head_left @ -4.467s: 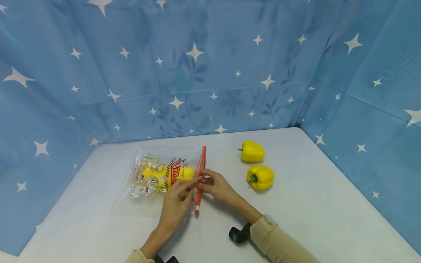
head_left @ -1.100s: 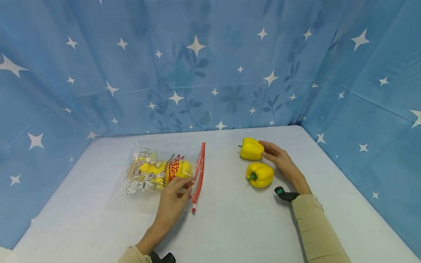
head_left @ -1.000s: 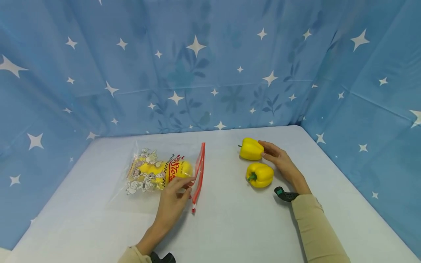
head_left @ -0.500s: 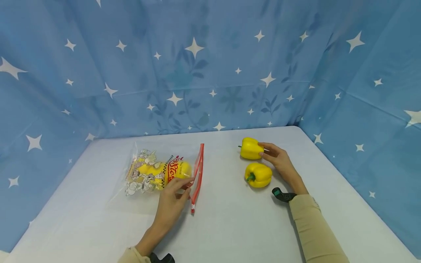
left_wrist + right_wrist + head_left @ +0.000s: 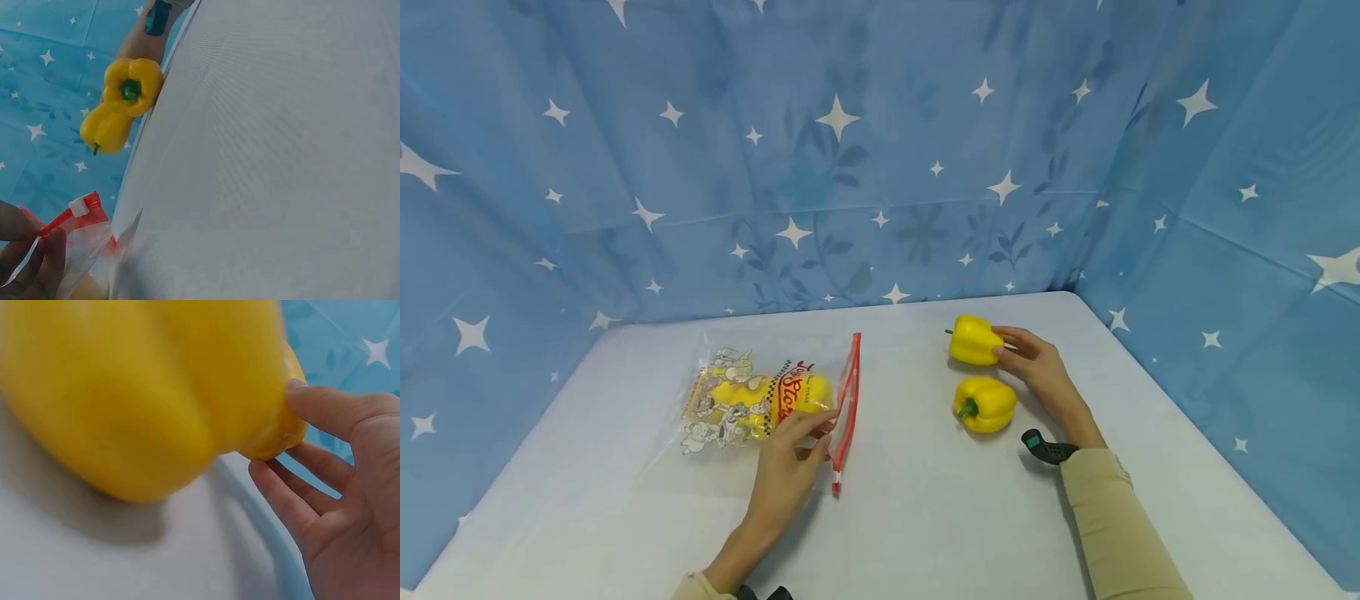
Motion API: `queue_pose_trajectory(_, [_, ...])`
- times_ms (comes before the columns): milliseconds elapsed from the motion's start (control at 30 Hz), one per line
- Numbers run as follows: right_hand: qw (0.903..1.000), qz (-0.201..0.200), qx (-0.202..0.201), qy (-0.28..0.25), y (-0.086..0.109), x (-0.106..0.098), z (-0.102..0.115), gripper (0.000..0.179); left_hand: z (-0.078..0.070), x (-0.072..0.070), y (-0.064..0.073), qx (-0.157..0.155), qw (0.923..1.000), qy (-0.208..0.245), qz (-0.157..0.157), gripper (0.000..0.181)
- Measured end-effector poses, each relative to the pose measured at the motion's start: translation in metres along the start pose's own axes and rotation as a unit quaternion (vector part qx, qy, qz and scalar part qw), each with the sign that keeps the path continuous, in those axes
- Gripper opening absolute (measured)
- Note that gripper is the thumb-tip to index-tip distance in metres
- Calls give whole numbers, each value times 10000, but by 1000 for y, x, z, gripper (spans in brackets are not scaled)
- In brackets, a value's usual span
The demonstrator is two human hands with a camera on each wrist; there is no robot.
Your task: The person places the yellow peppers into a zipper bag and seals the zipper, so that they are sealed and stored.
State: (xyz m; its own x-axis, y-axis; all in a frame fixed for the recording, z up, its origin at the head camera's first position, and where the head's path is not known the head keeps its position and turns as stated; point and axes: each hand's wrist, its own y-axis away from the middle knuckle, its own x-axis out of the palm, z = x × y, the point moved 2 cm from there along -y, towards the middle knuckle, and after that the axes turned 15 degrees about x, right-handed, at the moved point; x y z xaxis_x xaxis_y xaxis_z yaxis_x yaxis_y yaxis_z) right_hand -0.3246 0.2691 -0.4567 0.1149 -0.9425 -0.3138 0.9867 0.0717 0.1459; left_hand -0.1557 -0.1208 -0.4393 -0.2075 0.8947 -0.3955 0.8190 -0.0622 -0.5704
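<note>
Pointing its stem left, far pepper (image 5: 974, 340) sits rear right on the table (image 5: 917, 500), long axis roughly crosswise. Right hand (image 5: 1037, 368) grasping its blunt end between thumb and fingers. Near pepper (image 5: 985, 406) just in front, stem angled left and toward the wearer. Bag (image 5: 702, 436) well left, long axis crosswise, red zip (image 5: 853, 392) facing right; reads "Toy Story", smaller lettering illegible. Yellow contents (image 5: 820, 392) show through. Left hand (image 5: 784, 471) pinching bag's mouth.
</note>
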Motion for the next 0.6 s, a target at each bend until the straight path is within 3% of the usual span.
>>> queue_pose_trajectory(167, [9997,-98,-172,-169,6,-6,9,58,0,0,-1,6,10000,-31,-21,39])
queue_pose_trajectory(333, [9989,63,-390,-271,7,-5,23,55,1,0,-2,84,9999,-3,-100,38])
queue_pose_trajectory(600, [9983,395,-381,185,14,4,49,62,0,0,-2,146,9998,119,-118,38])
